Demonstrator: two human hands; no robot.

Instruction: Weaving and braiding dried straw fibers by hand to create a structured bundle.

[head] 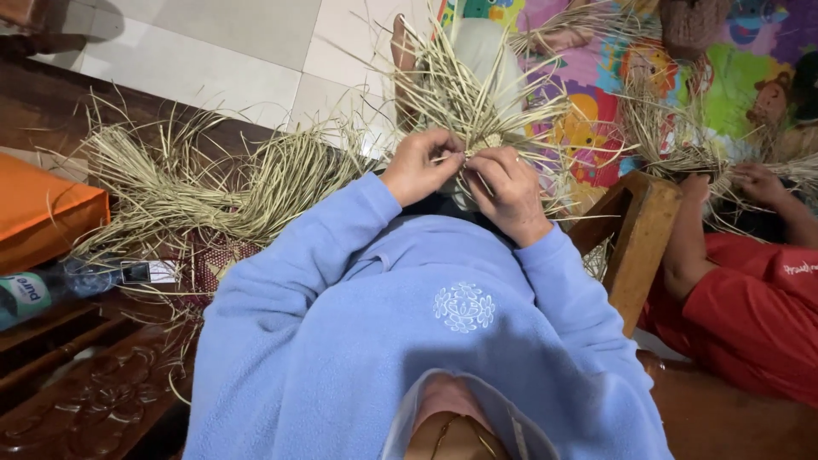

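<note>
My left hand and my right hand are held close together in front of my chest, both gripping a small woven piece of pale straw. Long loose strips fan up and outward from it. My left fingers pinch strands at the woven core; my right fingers curl over its right side. Blue sleeves cover both arms.
A heap of straw strips lies to the left, beside an orange cushion and a plastic bottle. A wooden chair arm stands on the right. Beyond it a person in red handles straw over a colourful mat.
</note>
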